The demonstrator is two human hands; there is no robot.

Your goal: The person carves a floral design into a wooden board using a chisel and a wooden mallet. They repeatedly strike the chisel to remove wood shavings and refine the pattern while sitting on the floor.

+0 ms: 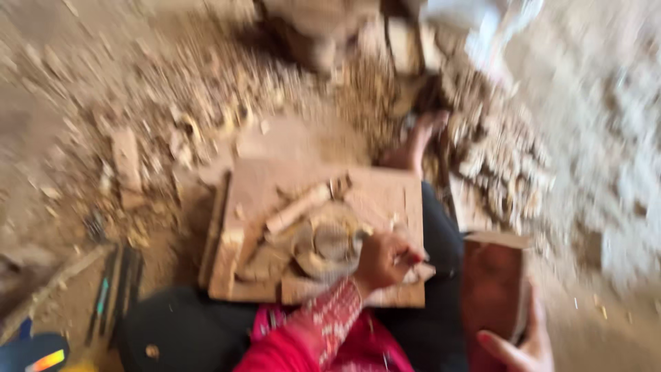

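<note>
Blurrily, your left hand point(387, 260) seemingly gripping a thin tool against the carved wooden panel point(310, 231), your right hand point(525, 344) grasping a reddish wooden block point(492, 293) beside it.

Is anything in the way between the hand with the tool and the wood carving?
Nothing visible. The left hand rests right on the carved wooden panel on the lap, apparently gripping a small tool, too blurred to tell. The right hand is off to the side, holding a reddish-brown wooden block.
</note>
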